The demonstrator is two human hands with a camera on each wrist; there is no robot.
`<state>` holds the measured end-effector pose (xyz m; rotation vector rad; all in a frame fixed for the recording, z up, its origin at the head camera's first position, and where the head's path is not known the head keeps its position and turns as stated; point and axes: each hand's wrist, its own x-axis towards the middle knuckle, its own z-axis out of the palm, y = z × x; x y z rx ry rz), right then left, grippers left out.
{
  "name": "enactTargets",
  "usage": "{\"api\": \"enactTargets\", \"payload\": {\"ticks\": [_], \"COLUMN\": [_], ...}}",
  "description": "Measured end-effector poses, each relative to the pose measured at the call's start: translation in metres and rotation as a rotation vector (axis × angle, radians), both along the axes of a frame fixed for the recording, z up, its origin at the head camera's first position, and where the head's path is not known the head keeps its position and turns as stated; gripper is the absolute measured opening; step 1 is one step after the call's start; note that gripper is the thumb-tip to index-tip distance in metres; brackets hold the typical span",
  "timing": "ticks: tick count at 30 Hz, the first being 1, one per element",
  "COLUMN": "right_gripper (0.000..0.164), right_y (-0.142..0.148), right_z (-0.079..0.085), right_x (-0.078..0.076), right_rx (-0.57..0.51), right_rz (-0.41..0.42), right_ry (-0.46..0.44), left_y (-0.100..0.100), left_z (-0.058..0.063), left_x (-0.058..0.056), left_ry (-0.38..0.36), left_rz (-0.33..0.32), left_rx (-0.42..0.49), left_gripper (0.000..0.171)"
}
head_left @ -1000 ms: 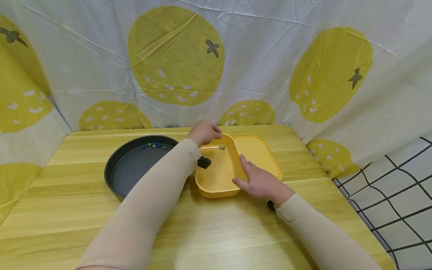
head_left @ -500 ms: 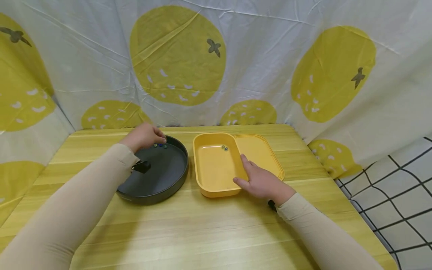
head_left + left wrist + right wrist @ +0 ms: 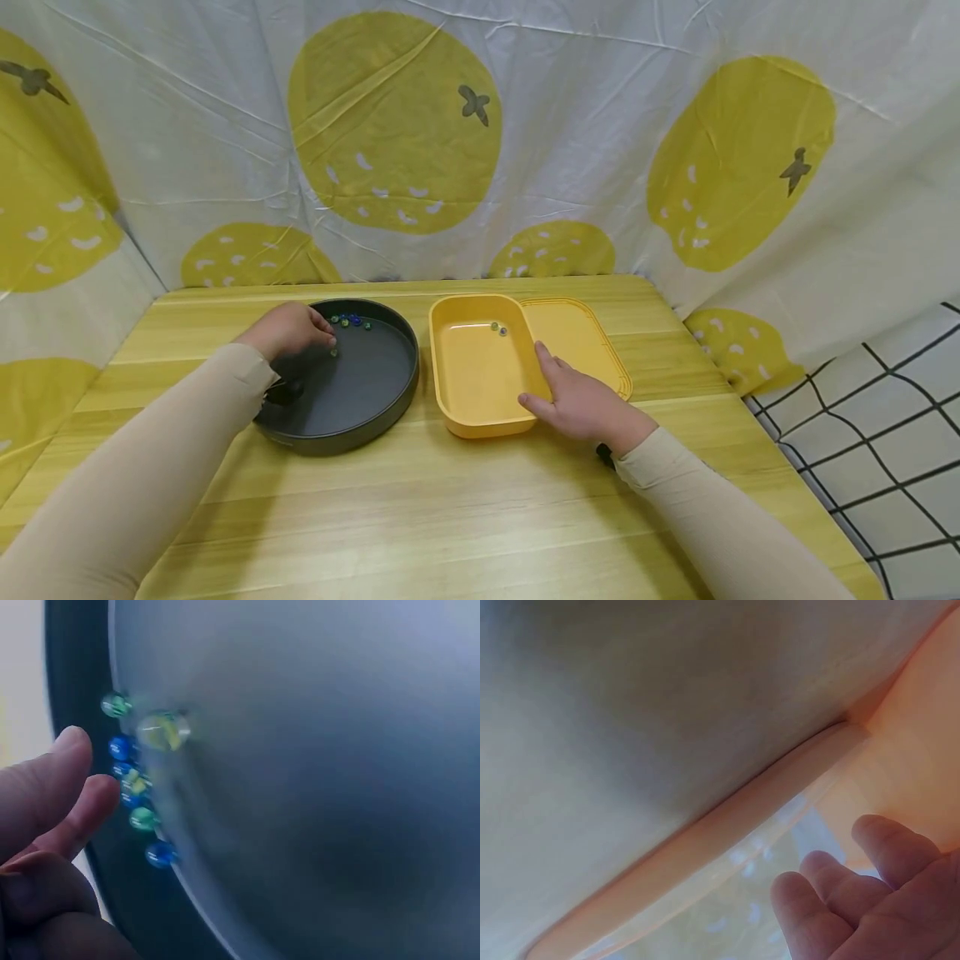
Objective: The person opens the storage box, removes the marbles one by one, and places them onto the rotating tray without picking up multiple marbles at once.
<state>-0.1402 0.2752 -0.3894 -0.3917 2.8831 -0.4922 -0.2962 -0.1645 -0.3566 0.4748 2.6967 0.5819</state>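
Note:
My left hand (image 3: 288, 327) is over the left side of a round dark pan (image 3: 360, 375). In the left wrist view its thumb and index finger stand apart with nothing between them. A clear marble with a yellow-green swirl (image 3: 165, 732), slightly blurred, lies off the fingertips. Several blue and green marbles (image 3: 356, 320) line the pan's far wall. My right hand (image 3: 581, 404) rests against the right side of a yellow plastic box (image 3: 487, 375), its fingers extended and its thumb by the rim. Two small marbles (image 3: 498, 328) lie inside the box near the back.
A flat yellow lid (image 3: 573, 342) lies on the wooden table (image 3: 450, 517), right of the box. White cloth with yellow fruit shapes (image 3: 393, 125) hangs behind the table. At the right is a white cloth with a black grid (image 3: 900, 450).
My left hand has gone from the yellow box back to the pan, then a little left. One marble now lies apart from the row. The pan has shifted right. My right hand has stayed put.

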Motion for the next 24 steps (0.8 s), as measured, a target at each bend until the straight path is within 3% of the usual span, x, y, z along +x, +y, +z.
{"api": "enactTargets", "payload": {"ticks": [4, 8, 17, 24], "right_gripper": [0.097, 0.097, 0.098, 0.096], "right_y": [0.000, 0.000, -0.001, -0.001], "right_z": [0.001, 0.002, 0.002, 0.002], "right_x": [0.000, 0.000, 0.000, 0.001], "right_rx": [-0.004, -0.004, -0.006, -0.010], "right_rz": [0.001, 0.001, -0.007, -0.013], "right_ry": [-0.001, 0.000, -0.006, -0.007], "left_y": [0.010, 0.035, 0.129, 0.191], "left_z": [0.009, 0.025, 0.045, 0.047], "left_x": [0.001, 0.003, 0.002, -0.002], "left_ry": [0.023, 0.027, 0.002, 0.005], "left_rz": [0.001, 0.004, -0.034, -0.067], "left_rx": [0.063, 0.142, 0.262, 0.236], "left_gripper": [0.035, 0.040, 0.043, 0.034]}}
